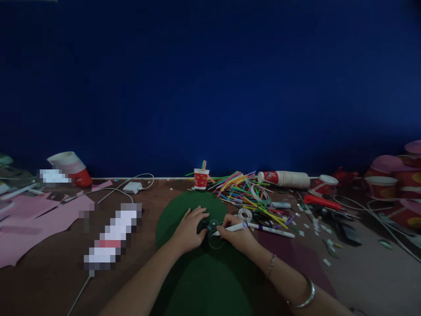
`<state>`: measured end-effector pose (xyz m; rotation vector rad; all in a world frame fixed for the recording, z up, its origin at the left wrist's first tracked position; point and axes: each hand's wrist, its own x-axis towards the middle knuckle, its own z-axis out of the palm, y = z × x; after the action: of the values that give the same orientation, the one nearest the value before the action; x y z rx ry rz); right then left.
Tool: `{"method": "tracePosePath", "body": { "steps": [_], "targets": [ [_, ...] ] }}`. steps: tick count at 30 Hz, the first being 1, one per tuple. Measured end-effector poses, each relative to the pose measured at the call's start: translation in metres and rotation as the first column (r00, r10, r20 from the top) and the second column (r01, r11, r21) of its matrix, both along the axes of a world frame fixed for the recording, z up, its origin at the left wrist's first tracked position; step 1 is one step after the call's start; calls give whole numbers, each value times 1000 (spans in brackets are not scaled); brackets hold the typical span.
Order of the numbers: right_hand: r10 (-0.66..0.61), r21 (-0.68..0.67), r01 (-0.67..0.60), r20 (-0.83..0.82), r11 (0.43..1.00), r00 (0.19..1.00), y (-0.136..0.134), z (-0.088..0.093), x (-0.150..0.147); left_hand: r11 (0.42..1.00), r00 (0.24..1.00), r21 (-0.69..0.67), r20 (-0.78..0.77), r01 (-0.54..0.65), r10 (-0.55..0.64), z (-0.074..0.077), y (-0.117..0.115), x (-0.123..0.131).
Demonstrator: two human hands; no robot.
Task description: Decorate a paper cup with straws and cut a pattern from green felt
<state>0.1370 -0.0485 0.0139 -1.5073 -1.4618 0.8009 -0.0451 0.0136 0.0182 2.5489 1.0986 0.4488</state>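
A green paper sheet (177, 204) with a rounded top lies in front of me. My left hand (192, 228) rests on it with the fingers spread, and a small dark object (203, 226) shows between thumb and forefinger; its kind is unclear. My right hand (238, 235) is closed around a white marker (234, 227), whose tip points left, down at the sheet. Thin pale round outlines (216, 247) show on the green paper by the tip. Just right of this hand lies another white marker (276, 231) with a purple band.
Behind the sheet stands a red paper cup (201, 180). Colourful pipe cleaners (238, 186), a tape roll (244, 214), stacked cups (292, 179) and a red-handled tool (322, 202) lie rightward, among paper scraps. Pink paper (42, 224) and a white charger (132, 188) are left. A blue wall (210, 87) rises behind.
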Motion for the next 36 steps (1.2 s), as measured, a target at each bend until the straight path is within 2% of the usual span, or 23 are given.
{"method": "tracePosePath", "body": {
  "steps": [16,36],
  "targets": [
    [-24,56,23,19,998,1000,3,-5,1,1000,1000,-3,7,-2,2,1,0,0],
    [7,15,-7,-13,1000,1000,2,-6,0,1000,1000,-5,0,-2,2,3,-1,1]
  ]
}}
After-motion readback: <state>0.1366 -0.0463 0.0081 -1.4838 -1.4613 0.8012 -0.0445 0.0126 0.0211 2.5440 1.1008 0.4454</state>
